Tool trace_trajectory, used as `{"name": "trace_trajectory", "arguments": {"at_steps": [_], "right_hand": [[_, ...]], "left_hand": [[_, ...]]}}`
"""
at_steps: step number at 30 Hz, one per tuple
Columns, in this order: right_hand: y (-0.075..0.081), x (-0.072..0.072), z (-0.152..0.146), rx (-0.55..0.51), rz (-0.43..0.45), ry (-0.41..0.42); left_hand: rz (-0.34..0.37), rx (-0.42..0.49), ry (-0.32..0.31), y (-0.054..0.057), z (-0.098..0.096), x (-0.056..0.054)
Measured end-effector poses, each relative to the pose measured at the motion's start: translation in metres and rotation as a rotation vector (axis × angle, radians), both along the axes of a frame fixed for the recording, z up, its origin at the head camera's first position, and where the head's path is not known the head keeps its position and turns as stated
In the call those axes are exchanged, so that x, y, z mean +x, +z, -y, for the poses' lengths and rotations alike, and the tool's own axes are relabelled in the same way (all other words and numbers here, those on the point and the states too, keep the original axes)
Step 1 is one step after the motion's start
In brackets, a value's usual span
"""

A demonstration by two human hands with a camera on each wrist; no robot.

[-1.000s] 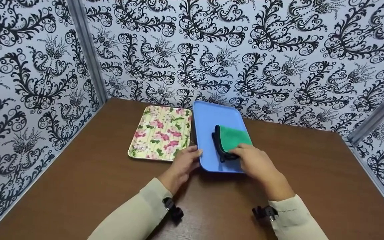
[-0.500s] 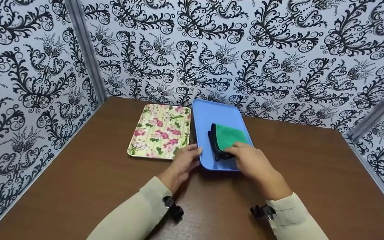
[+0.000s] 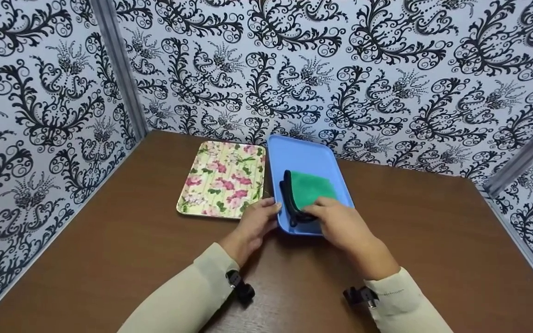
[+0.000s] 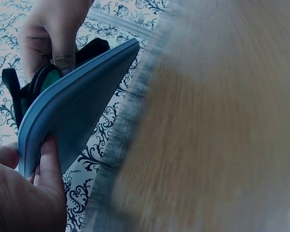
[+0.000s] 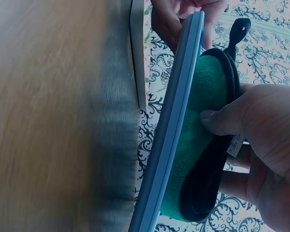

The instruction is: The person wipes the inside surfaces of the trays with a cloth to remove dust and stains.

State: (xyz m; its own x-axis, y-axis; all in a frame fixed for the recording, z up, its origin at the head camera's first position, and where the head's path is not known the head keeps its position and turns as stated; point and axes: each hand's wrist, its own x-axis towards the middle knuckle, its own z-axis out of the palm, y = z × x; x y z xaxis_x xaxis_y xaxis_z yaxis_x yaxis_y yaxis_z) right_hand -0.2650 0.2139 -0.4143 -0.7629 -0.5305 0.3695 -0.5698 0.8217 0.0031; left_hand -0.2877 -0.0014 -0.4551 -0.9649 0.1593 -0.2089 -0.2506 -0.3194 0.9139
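A blue tray [image 3: 300, 153] is tilted up off the table in the head view, its near left edge pinched by my left hand [image 3: 253, 223], thumb on the upper side and fingers beneath. Against the tray's face lies a folded green cloth [image 3: 313, 186] with black edging and a hanging loop. My right hand [image 3: 346, 227] grips the cloth's near edge. In the right wrist view the thumb is on the green pile [image 5: 198, 96], the other fingers are behind the fold, and a small white tag [image 5: 236, 145] shows.
Left of the blue tray, a floral tray [image 3: 222, 180] lies flat on the brown table [image 3: 123, 240]. Patterned wall panels [image 3: 303, 69] stand behind the table and along its left and right sides.
My right hand has slid the cloth leftward across the blue tray, close to its left rim. My left hand keeps its hold on the tray's edge.
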Motion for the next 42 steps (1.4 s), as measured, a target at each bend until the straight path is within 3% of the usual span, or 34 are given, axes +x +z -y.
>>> {"name": "trace_trajectory", "arguments": {"at_steps": [7,26,42], "right_hand": [[0.003,0.002,0.004,-0.006,-0.050,0.052],[0.002,-0.001,0.001,0.025,-0.003,0.156],[-0.006,-0.013,-0.023,-0.025,0.039,0.045]], "left_hand": [[-0.016,0.007,-0.009,0.002,0.001,-0.001],[-0.005,-0.015,-0.005,-0.002,0.002,-0.001],[-0.018,-0.009,0.010,-0.004,-0.001,-0.003]]}}
